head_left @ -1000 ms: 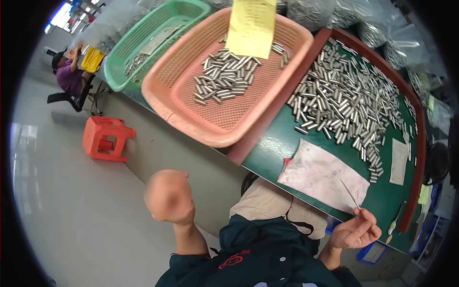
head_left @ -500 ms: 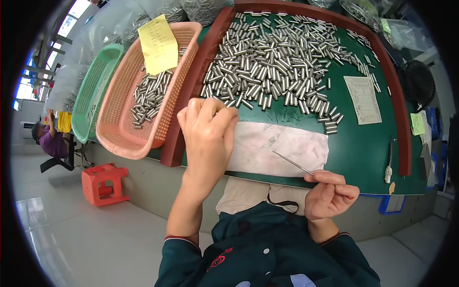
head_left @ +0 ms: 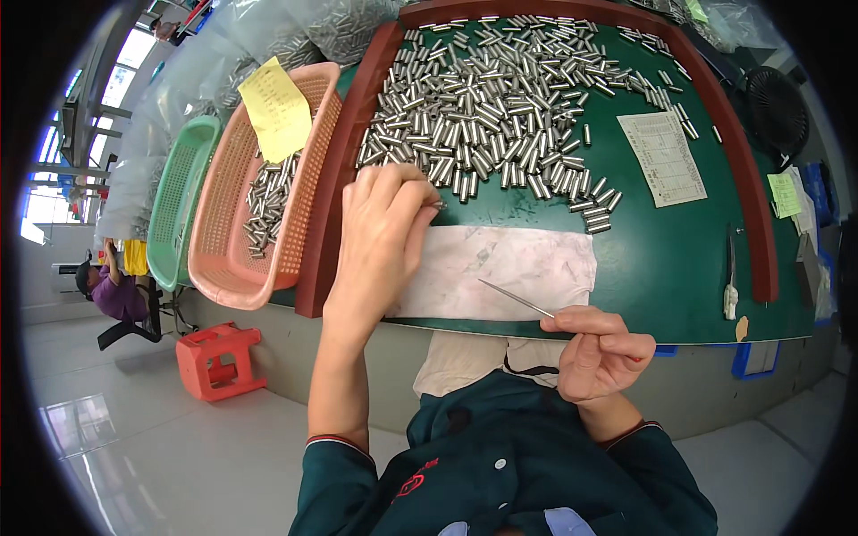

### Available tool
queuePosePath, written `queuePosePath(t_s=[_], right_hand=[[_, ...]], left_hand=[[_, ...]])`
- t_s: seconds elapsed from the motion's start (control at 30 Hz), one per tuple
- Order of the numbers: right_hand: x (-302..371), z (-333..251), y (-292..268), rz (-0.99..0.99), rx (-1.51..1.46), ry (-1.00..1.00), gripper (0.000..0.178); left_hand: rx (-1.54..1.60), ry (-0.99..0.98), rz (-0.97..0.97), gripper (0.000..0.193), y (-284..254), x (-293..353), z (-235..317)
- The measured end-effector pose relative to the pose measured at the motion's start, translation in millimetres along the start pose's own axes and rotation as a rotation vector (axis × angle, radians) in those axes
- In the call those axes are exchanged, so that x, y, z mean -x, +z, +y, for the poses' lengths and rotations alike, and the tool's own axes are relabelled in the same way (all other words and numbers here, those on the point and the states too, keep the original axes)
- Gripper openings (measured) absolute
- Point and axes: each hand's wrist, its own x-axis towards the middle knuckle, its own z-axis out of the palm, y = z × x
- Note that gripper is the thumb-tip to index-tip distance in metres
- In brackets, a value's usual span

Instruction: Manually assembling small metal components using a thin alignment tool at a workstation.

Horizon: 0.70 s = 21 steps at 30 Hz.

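Observation:
My left hand (head_left: 382, 228) is closed at the near left edge of a spread of short steel pins (head_left: 500, 107) on the green tabletop. A shiny end of a steel pin (head_left: 438, 205) shows between its thumb and forefinger. My right hand (head_left: 601, 353) pinches a thin, tapered metal pick (head_left: 514, 297), with a bit of red at its rear end by the palm. The pick's point reaches left over a stained white cloth (head_left: 492, 263) lying along the table's front. That point touches no pin.
Left of the dark red rail (head_left: 335, 192) stands a pink basket (head_left: 231, 246) holding pins and a yellow note (head_left: 275, 112). Beyond it is a green basket (head_left: 170, 210). A paper sheet (head_left: 663, 161), a white-handled tool (head_left: 730, 290) and a black fan (head_left: 776, 112) are at right.
The view has shifted slightly. My left hand has turned a little, and a metal end now shows at its fingertips. My right hand keeps its grip on the pick.

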Motion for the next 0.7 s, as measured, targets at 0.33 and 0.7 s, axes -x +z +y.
queuePosePath(t_s=[0.33,0.7], right_hand=[[11,-7,28,-0.200,-0.093,-0.071,0.021],[33,11,87,-0.540,-0.063,0.029,0.011]], left_hand=[[1.412,-1.074,0.484,0.011,-11,152,28],[1.458,-1.252,0.610,0.011,7,207,23]])
